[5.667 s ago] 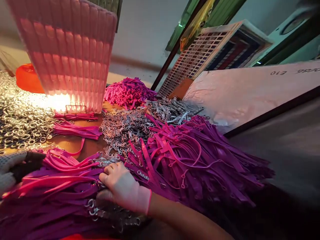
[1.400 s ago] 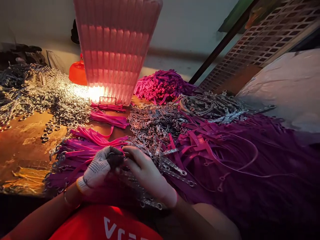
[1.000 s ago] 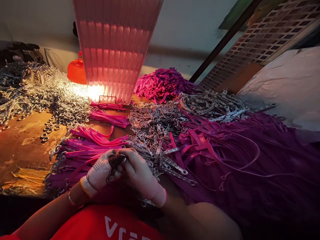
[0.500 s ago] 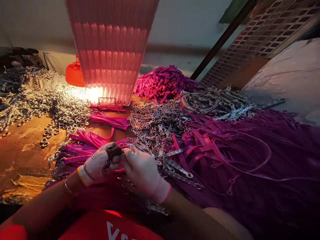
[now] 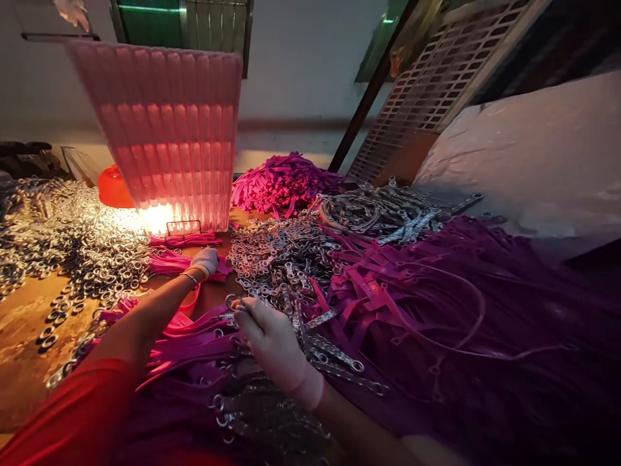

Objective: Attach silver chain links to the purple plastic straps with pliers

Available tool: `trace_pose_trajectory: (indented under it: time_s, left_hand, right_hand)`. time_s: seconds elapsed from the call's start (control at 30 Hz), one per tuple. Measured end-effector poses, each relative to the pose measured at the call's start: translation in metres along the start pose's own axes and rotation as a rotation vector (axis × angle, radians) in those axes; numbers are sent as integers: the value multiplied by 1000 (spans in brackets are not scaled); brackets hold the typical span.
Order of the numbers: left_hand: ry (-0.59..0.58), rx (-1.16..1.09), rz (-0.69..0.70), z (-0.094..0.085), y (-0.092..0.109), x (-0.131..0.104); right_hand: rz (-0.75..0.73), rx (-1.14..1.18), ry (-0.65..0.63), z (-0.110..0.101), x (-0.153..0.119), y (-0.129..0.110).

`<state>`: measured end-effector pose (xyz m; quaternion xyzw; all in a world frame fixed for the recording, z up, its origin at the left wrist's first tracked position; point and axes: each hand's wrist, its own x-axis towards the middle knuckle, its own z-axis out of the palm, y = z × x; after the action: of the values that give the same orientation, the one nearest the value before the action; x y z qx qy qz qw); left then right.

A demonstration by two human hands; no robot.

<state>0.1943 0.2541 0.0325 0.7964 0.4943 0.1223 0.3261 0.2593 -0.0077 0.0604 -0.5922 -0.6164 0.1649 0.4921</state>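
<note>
My left hand (image 5: 204, 262), in a knitted glove, is stretched forward onto a bundle of pink straps (image 5: 169, 264). Its fingers are curled down at the bundle's right end and partly hidden. Nearer to me, my right hand (image 5: 272, 340), also gloved, pinches a small metal ring (image 5: 231, 301) between thumb and fingertips. Below it lie purple straps (image 5: 189, 349) with metal rings at their ends, and braided metal-look pieces hang there in shadow.
A ribbed translucent panel (image 5: 169, 129) stands before a red lamp (image 5: 115, 188). Loose metal rings (image 5: 107, 259) spread at left. Chain-like pieces (image 5: 276, 252) lie in the middle, a pink strap pile (image 5: 286, 184) behind them. Purple straps (image 5: 436, 310) and a white sack (image 5: 528, 155) fill the right.
My left hand has left my right hand and moved forward to the pink straps; the dark coil at it no longer shows. My right hand stays low, holding a ring. The view has tilted up.
</note>
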Motion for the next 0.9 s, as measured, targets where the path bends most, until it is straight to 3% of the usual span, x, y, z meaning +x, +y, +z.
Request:
trace_pose_trajectory:
  time_s: [0.13,0.23,0.37,0.47,0.6,0.73,0.8,0.9]
  left_hand:
    - [16,-6,21,8,-3,-2]
    - [13,-86,39,-12,-4,-27]
    - [-83,-249,73,-54,-7,-101]
    - [-138,-539,65,-68,-12,-168]
    - [-160,-790,-30,-51,-21,-229]
    - [-178,-916,-87,-30,-23,-256]
    - [-177,-797,-14,-26,-23,-264]
    - [-155,-492,212,-23,-25,-273]
  right_hand:
    - [24,47,-10,-3,1,5]
    - [82,26,-19,-4,1,8]
    - [74,-69,-49,2,3,3]
    - [-28,-109,-81,13,5,-7]
    - [-103,-315,-175,28,2,-24]
    - [-192,-584,-238,35,-9,-39]
    - [-233,-676,-241,36,-17,-43]
    - [-278,-745,-206,39,-29,-44]
